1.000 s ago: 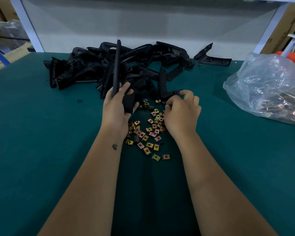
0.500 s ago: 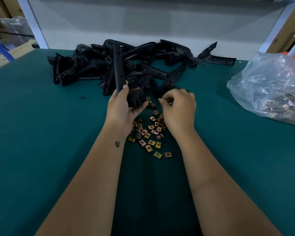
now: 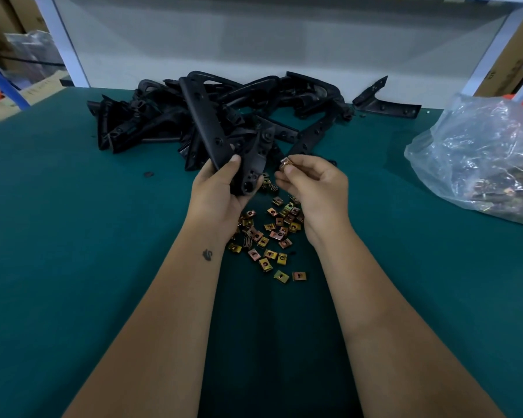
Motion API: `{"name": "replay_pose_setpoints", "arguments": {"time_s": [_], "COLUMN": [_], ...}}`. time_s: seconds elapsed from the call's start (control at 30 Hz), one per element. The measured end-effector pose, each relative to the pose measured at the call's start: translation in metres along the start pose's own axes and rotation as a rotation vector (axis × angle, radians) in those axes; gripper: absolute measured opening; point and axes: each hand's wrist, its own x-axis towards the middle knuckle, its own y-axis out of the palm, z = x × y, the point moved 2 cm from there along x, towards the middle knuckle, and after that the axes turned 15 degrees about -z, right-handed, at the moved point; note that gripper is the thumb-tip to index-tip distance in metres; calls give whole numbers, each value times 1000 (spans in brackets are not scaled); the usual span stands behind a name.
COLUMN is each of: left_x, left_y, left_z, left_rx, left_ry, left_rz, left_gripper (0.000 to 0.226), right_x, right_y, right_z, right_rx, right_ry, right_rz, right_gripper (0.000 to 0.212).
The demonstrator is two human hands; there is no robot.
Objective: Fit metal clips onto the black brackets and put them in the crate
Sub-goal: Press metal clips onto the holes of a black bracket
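Head view: left hand [image 3: 221, 191] grips a black bracket [image 3: 224, 140], fingers curled round its lower end, long arm raised over the bracket pile [image 3: 169, 122]. Right hand [image 3: 314, 188] pinches one metal clip [image 3: 285, 164] between thumb and forefinger, just beside the bracket (not touching). Loose clips [image 3: 272, 236] lie on the green table [image 3: 73, 236] below both hands. Plastic bag [image 3: 480, 158] sits at right.

Bench [image 3: 73, 236] is covered in matt teal cloth-like mat, smooth, no sheen. Held bracket [image 3: 207, 128] looks like matt black plastic, faintly textured; same finish is seen on the bracket pile [image 3: 151, 122]. Loose clips [image 3: 272, 236] are metal, yellow-gold plated, slightly iridescent and shiny. Bag [image 3: 480, 152] is clear thin plastic, crinkled and glossy. Back panel [image 3: 254, 40] is smooth, matt grey.
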Motion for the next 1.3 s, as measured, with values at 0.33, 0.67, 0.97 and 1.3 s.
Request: {"name": "replay_pose_setpoints", "arguments": {"time_s": [0.33,0.67,0.97,1.3], "left_x": [4,-1,-7,-9], "left_y": [-4,2,5,5], "left_z": [-4,3,5,7], "left_rx": [63,-22,-16,583], "left_ry": [-12,-70,-2,511], "left_rz": [-21,49,10,145], "left_gripper": [18,10,64,29], "right_x": [0,-1,-6,-5], "right_y": [-2,2,4,2], "right_z": [0,2,5,4], "right_rx": [-73,188,116,92], "right_ry": [-12,214,120,98], "right_rz": [-5,50,119,126], "right_gripper": [14,12,15,15]}}
